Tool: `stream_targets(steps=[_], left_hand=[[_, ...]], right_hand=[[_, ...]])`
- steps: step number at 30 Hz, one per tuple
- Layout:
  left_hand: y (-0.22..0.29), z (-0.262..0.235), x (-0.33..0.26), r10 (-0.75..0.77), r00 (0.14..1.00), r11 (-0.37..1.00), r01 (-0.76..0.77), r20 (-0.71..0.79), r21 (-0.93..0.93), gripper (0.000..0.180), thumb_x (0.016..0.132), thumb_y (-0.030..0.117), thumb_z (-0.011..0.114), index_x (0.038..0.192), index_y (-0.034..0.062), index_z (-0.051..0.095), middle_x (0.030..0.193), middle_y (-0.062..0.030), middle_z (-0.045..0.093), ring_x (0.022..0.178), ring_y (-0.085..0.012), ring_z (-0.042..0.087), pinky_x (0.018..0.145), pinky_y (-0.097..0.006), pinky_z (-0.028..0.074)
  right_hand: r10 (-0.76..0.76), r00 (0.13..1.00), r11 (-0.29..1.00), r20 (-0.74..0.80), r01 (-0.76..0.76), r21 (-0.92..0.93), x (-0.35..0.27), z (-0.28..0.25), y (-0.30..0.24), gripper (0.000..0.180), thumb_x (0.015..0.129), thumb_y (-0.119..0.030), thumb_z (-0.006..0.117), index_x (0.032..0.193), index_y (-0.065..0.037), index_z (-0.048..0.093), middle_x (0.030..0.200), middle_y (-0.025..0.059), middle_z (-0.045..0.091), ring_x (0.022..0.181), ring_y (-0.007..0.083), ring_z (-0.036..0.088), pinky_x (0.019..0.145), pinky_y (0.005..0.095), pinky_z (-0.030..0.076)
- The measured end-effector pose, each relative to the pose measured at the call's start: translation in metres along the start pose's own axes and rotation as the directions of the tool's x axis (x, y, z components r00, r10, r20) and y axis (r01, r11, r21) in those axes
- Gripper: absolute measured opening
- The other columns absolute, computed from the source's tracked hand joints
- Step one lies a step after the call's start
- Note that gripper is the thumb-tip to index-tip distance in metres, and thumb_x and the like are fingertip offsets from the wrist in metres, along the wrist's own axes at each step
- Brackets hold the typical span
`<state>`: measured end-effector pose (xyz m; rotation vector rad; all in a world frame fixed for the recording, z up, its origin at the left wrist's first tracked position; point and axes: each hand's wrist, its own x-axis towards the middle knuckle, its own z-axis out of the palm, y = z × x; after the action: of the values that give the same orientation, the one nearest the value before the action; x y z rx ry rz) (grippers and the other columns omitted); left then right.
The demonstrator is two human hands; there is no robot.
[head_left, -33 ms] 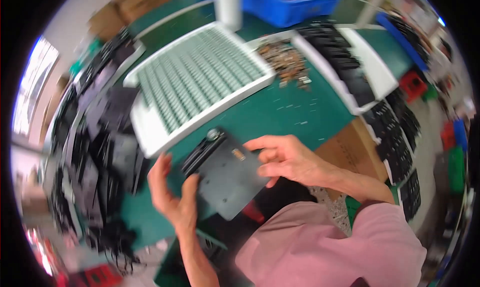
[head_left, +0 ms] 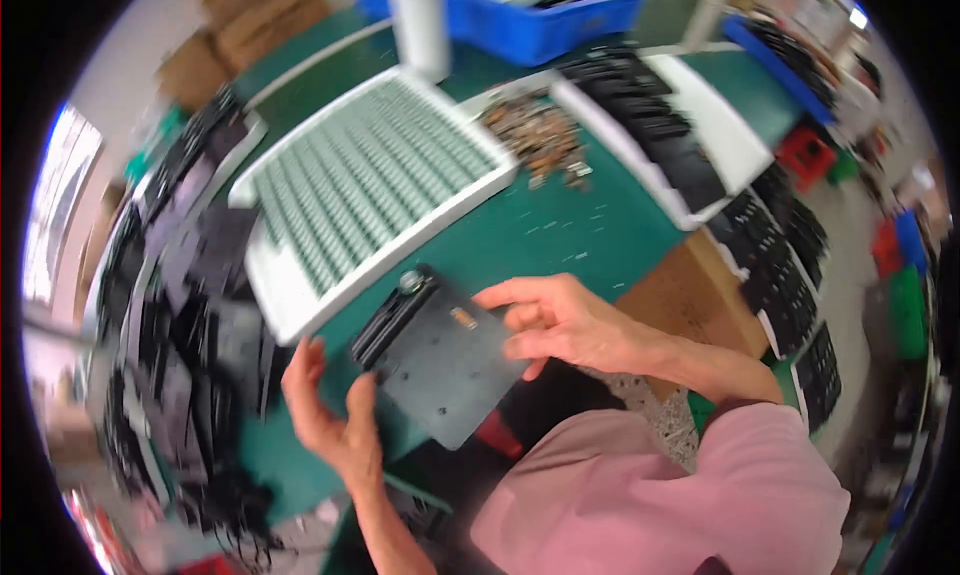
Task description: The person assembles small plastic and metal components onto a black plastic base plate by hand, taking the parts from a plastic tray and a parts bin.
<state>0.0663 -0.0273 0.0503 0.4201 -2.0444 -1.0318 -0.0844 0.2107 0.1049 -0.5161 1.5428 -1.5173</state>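
A flat dark grey panel point(head_left: 440, 370) is held tilted over the table's front edge. Along its left side runs a black tube-like ridge point(head_left: 395, 320) with a shiny round piece at its far end; a small orange mark sits near the far right edge. My right hand point(head_left: 550, 325) grips the panel's right edge, with the index finger stretched along the far side and the thumb bent over the edge. At the left, my left hand point(head_left: 335, 415) has fingers and thumb spread. Its thumb tip is beside the panel's near left edge; whether they touch I cannot tell.
Ahead lies a white-framed tray point(head_left: 375, 185) with rows of slots, beside a pile of small metal parts point(head_left: 540, 135). Black parts point(head_left: 180, 375) crowd the left. More dark panels fill a white tray point(head_left: 690, 215) at right, near a cardboard piece point(head_left: 690, 300). Blue bins point(head_left: 545, 35) stand behind.
The view has shifted slightly, so the table things appear lower and further left. My left hand's thumb has moved slightly away from the panel; my right hand keeps its grip.
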Motion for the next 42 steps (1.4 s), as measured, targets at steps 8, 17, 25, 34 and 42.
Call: stream_targets(steps=[8,17,25,34,42], left_hand=[[0.005,0.006,-0.004,-0.069,0.995,0.998,0.070,0.074,-0.008,0.063,0.086,0.028,0.077,0.137,-0.0017,0.055,0.119,-0.0135,0.061,0.109,-0.0247,0.058,0.095,-0.038,0.044],[-0.008,-0.002,-0.001,-0.124,0.984,0.992,0.118,0.132,0.051,0.063,0.088,0.031,0.079,0.139,0.0023,0.056,0.120,-0.0123,0.063,0.106,-0.0218,0.057,0.093,-0.037,0.047],[-0.003,-0.001,-0.003,-0.170,0.976,0.981,0.154,0.139,0.115,0.061,0.087,0.027,0.080,0.138,0.0023,0.057,0.115,-0.0106,0.064,0.103,-0.0207,0.057,0.094,-0.036,0.047],[-0.006,-0.002,-0.004,-0.195,0.971,0.974,0.175,0.136,0.147,0.060,0.086,0.024,0.080,0.138,0.0029,0.057,0.115,-0.0102,0.064,0.105,-0.0205,0.058,0.094,-0.035,0.048],[-0.004,-0.001,-0.004,-0.202,0.969,0.975,0.186,0.139,0.120,0.059,0.086,0.018,0.080,0.138,0.0016,0.057,0.114,-0.0096,0.064,0.105,-0.0199,0.059,0.095,-0.034,0.048]], right_hand=[[-0.319,0.839,0.941,-0.440,0.227,-0.249,-0.076,-0.139,-0.061,0.047,0.090,-0.010,0.065,0.136,0.000,0.057,0.095,-0.0007,0.067,0.082,0.0056,0.064,0.065,0.0232,0.055],[-0.307,0.450,0.951,-0.839,0.118,-0.284,-0.098,-0.336,-0.086,0.038,0.095,-0.004,0.058,0.132,-0.004,0.060,0.093,-0.0027,0.060,0.076,0.0063,0.054,0.065,0.0226,0.049],[-0.129,0.421,0.989,-0.898,0.119,-0.087,-0.052,-0.423,-0.049,0.036,0.094,-0.003,0.061,0.129,-0.010,0.064,0.092,0.0012,0.064,0.077,0.0115,0.058,0.071,0.0274,0.054],[-0.070,0.531,0.997,-0.844,0.076,-0.035,-0.018,-0.430,-0.051,0.039,0.095,-0.002,0.062,0.133,-0.012,0.062,0.086,-0.0045,0.060,0.067,0.0062,0.051,0.064,0.0230,0.052],[-0.047,0.585,0.999,-0.809,0.009,-0.051,-0.006,-0.434,-0.049,0.039,0.095,-0.002,0.061,0.133,-0.012,0.063,0.094,-0.0005,0.068,0.067,0.0055,0.058,0.061,0.0214,0.053]])
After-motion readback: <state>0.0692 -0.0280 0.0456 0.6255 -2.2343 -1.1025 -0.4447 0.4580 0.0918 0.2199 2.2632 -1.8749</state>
